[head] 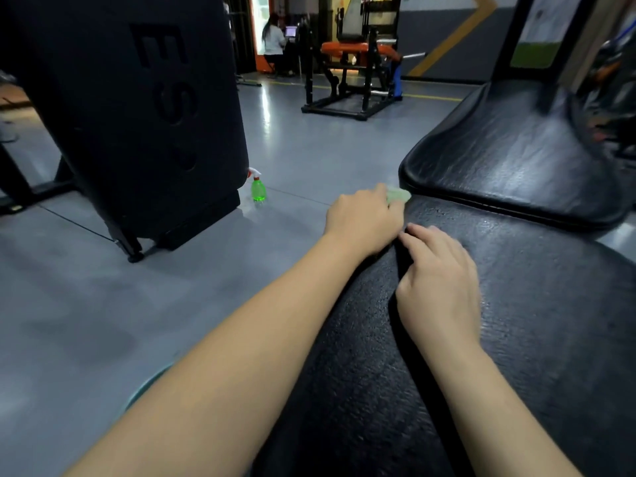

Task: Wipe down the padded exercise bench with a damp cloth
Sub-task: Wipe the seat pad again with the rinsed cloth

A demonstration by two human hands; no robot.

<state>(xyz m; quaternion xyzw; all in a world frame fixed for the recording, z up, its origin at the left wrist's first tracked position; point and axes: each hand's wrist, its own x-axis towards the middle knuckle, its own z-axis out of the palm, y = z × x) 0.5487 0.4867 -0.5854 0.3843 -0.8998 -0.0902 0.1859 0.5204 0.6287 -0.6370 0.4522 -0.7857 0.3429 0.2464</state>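
Note:
The black padded bench (537, 304) fills the right half of the view, with a second raised pad (509, 156) behind it; both surfaces shine wet in places. My left hand (364, 218) grips a pale green cloth (399, 195) at the bench's far left corner, beside the gap between the two pads. My right hand (437, 287) rests on the pad's left edge just behind it, fingers loosely bent and holding nothing.
A green spray bottle (258, 187) with a white and red trigger stands on the grey floor to the left. A large black machine housing (137, 115) rises beside it. Further back are an orange-padded machine (347, 70) and a seated person (273, 39).

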